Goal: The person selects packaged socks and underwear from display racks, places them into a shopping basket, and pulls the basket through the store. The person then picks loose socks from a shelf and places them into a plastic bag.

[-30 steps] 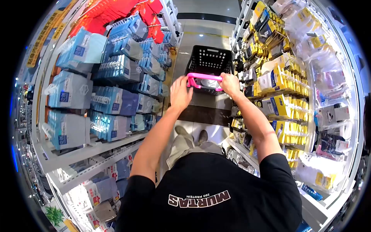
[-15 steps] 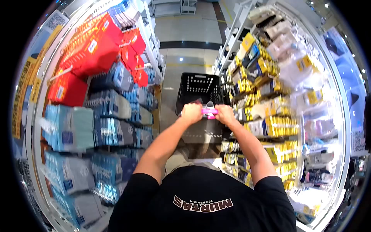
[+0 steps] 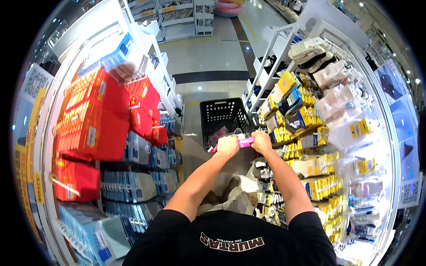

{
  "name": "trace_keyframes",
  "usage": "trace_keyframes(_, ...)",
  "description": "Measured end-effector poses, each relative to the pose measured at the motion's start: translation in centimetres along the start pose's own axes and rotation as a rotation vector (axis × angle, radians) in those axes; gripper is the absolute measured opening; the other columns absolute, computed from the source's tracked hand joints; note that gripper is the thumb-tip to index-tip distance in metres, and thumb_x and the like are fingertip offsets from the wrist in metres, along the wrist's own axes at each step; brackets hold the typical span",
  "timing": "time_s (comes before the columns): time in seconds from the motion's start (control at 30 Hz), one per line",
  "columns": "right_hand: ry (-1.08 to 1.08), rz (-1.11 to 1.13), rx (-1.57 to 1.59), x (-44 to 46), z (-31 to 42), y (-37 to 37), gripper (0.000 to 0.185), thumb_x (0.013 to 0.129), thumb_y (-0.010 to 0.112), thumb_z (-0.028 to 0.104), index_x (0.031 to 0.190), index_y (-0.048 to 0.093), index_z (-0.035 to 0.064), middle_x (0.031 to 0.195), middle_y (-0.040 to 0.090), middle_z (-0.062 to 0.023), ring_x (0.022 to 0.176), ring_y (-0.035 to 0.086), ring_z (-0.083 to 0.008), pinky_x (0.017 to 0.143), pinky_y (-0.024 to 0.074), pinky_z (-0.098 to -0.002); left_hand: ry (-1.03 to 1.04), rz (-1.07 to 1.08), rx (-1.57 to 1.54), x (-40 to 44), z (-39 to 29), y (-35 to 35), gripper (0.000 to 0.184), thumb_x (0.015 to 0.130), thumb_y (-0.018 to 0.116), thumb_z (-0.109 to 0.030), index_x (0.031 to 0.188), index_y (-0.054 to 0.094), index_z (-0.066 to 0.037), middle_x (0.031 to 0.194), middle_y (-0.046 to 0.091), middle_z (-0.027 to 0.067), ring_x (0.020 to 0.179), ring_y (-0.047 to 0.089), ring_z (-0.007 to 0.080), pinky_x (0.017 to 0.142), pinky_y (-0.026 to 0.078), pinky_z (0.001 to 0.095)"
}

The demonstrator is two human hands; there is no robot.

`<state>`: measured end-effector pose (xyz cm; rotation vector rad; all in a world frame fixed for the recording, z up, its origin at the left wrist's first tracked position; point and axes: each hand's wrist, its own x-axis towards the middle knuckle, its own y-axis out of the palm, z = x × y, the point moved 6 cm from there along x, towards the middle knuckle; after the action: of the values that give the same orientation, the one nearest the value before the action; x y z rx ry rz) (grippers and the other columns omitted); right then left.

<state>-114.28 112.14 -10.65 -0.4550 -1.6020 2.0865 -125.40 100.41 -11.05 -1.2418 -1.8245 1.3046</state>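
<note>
Both of my hands are on the pink handle (image 3: 245, 142) of a black shopping cart basket (image 3: 222, 109) in front of me. My left hand (image 3: 228, 146) is wrapped round its left part, and my right hand (image 3: 262, 142) grips the right end. The basket has perforated sides. Inside it, near my left hand, lies a small reddish item (image 3: 218, 134) that I cannot make out clearly. A greyish round piece (image 3: 238, 131) shows just beyond the handle, between my hands.
Red packages (image 3: 97, 128) and blue packages (image 3: 137, 184) hang on the left rack. Yellow-labelled packs (image 3: 319, 186) and pale slippers (image 3: 308, 51) fill the right rack, close to the cart. Tiled floor (image 3: 204, 57) runs ahead to white shelves (image 3: 177, 17) and pink rings (image 3: 228, 6).
I have moved forward along the aisle with the cart; the racks slide back past me and more floor and shelving shows ahead. Both hands keep their hold on the handle.
</note>
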Motion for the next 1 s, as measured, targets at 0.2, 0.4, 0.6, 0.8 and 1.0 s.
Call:
trace_keyframes(0.2, -0.025, -0.069, 0.048, 9.1, -1.0, -0.1, 0.011, 0.067, 0.069, 0.012, 0.077, 0.065, 0.0078, 0.084, 0.064, -0.0128, 0.089, 0.063, -0.0347, 0.08, 0.0514, -0.0453, -0.038, 0.002, 0.026, 8.0, 3.7, -1.7, 0.02, 0.084, 0.056, -0.02, 0.088, 0.07, -0.005, 0.083, 0.072, 0.0188, 0.072, 0.072, 0.0344, 0.066, 0.058, 0.0444)
trace_keyframes(0.4, -0.005, 0.013, 0.038, 19.4, -1.6, -0.3, 0.021, 0.068, 0.076, 0.016, 0.086, 0.07, 0.0086, 0.096, 0.068, -0.0113, 0.095, 0.065, -0.031, 0.086, 0.0531, -0.0437, -0.114, 0.07, 0.051, 17.2, 8.5, -3.9, 0.024, 0.084, 0.055, -0.025, 0.092, 0.072, -0.008, 0.088, 0.072, 0.019, 0.079, 0.072, 0.0351, 0.074, 0.057, 0.0452)
trace_keyframes(0.6, -0.01, 0.065, 0.073, 29.3, -2.3, 0.4, 0.02, 0.068, 0.073, 0.018, 0.085, 0.07, 0.008, 0.093, 0.07, -0.0123, 0.091, 0.068, -0.0338, 0.082, 0.0547, -0.0453, -0.147, 0.087, 0.092, 25.8, 13.7, -5.7, 0.026, 0.081, 0.064, -0.034, 0.09, 0.072, -0.012, 0.087, 0.073, 0.017, 0.08, 0.072, 0.0348, 0.073, 0.058, 0.0444)
trace_keyframes(0.8, -0.026, 0.078, 0.073, 36.2, -2.9, 1.4, 0.025, 0.068, 0.071, 0.021, 0.088, 0.071, 0.0075, 0.094, 0.071, -0.0133, 0.089, 0.069, -0.0353, 0.082, 0.0551, -0.046, -0.043, -0.006, 0.152, 32.1, 17.8, -6.2, 0.021, 0.078, 0.064, -0.031, 0.083, 0.07, -0.012, 0.079, 0.071, 0.0159, 0.074, 0.071, 0.0347, 0.068, 0.057, 0.0455)
trace_keyframes(1.0, -0.037, 0.024, 0.094, 44.5, -4.5, 0.3, 0.02, 0.071, 0.069, 0.021, 0.086, 0.072, 0.0087, 0.091, 0.072, -0.0142, 0.086, 0.07, -0.0346, 0.078, 0.0554, -0.0464, -0.07, 0.013, 0.097, 40.1, 19.4, -9.3, 0.02, 0.08, 0.059, -0.024, 0.079, 0.072, -0.009, 0.081, 0.072, 0.0177, 0.079, 0.071, 0.035, 0.073, 0.057, 0.045)
